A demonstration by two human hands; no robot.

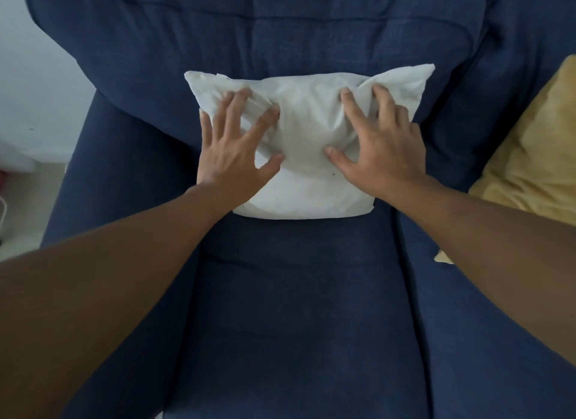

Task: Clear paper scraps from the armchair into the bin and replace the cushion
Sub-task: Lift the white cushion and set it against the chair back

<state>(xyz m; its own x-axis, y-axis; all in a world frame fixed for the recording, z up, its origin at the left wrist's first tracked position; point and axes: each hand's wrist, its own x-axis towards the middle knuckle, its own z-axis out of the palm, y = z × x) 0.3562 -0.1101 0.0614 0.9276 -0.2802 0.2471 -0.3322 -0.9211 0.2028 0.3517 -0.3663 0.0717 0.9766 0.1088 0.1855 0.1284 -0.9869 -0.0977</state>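
A white cushion (307,131) stands on the seat of the dark blue armchair (299,309), leaning against its backrest. My left hand (232,144) lies flat on the cushion's left half, fingers spread and pressing into the fabric. My right hand (378,144) presses the right half the same way, fingers apart, denting the cover. Neither hand closes around the cushion. No paper scraps show on the seat, and no bin is in view.
A yellow cushion (536,156) lies on the adjoining blue sofa at the right. A small yellow corner (442,258) shows beside my right forearm. Pale floor and a white wall (34,106) lie to the left of the armchair's arm.
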